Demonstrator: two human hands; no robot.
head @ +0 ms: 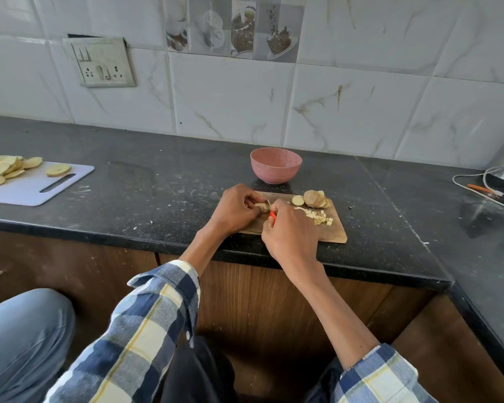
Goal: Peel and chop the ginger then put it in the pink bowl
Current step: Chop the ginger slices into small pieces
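Left hand [235, 210] pinching ginger [262, 206], right hand [288, 230] gripping knife [271, 212]

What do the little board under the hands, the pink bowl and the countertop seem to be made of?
The cutting board looks like wood with a matte finish: brown, with visible grain. The pink bowl is matte and faintly speckled, perhaps plastic or a fibre composite; ceramic cannot be ruled out. The countertop looks like polished dark stone, perhaps granite: black, speckled, faintly reflective.
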